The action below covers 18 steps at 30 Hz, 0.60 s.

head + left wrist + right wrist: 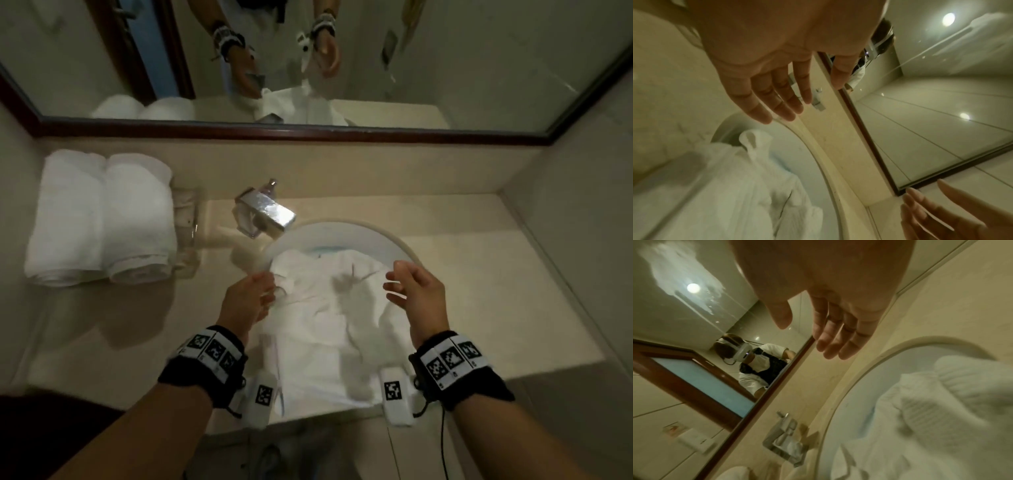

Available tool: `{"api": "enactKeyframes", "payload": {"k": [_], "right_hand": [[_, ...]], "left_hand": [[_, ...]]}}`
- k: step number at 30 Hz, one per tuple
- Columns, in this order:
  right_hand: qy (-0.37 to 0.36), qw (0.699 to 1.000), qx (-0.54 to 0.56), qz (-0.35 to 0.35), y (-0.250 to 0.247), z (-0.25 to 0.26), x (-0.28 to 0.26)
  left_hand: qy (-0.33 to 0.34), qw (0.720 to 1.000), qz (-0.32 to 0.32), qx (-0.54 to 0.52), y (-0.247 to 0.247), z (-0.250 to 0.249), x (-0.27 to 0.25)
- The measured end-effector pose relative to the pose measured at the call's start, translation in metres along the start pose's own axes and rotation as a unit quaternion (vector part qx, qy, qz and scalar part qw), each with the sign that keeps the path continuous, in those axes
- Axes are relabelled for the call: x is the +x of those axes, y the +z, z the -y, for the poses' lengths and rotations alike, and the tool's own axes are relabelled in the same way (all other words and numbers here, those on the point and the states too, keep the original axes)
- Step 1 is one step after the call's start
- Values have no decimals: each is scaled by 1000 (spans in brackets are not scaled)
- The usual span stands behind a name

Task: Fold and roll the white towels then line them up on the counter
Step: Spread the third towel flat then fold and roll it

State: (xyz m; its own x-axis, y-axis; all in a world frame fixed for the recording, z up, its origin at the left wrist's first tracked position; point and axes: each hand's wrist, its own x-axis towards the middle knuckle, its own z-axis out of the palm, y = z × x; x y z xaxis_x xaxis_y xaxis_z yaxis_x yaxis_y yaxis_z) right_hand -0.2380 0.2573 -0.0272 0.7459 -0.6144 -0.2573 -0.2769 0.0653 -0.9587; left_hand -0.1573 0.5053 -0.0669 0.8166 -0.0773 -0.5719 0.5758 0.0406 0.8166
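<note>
A rumpled white towel (pixel 329 318) lies across the round white sink (pixel 387 240) and hangs over the counter's front edge. My left hand (pixel 255 294) hovers at its left side with straight, relaxed fingers (pixel 777 104), holding nothing. At the towel's right side my right hand (pixel 407 287) hangs open above the cloth (pixel 931 410), its fingers (pixel 838 340) spread loosely. Two rolled white towels (pixel 99 219) lie side by side at the back left of the beige counter (pixel 479 274).
A chrome faucet (pixel 265 212) stands behind the sink, left of centre. A clear glass holder (pixel 186 226) sits between it and the rolled towels. A wood-framed mirror (pixel 308 132) runs along the back; walls close in both counter ends.
</note>
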Motion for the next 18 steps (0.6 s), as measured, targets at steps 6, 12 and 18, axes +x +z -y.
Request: {"api": "enactKeyframes", "payload": {"k": [6,12,18], "right_hand": [[97,979,-177,-34,-45,-63,21],[167,915,-361,73,-60,-117,24],[225,931,-272,96,-55,-128,30]], "left_hand": [[-11,990,-39,134,14,57,4],[-76,914,-136,376,16,104,-7],[-131,935,-129,305,37,123,-36]]}}
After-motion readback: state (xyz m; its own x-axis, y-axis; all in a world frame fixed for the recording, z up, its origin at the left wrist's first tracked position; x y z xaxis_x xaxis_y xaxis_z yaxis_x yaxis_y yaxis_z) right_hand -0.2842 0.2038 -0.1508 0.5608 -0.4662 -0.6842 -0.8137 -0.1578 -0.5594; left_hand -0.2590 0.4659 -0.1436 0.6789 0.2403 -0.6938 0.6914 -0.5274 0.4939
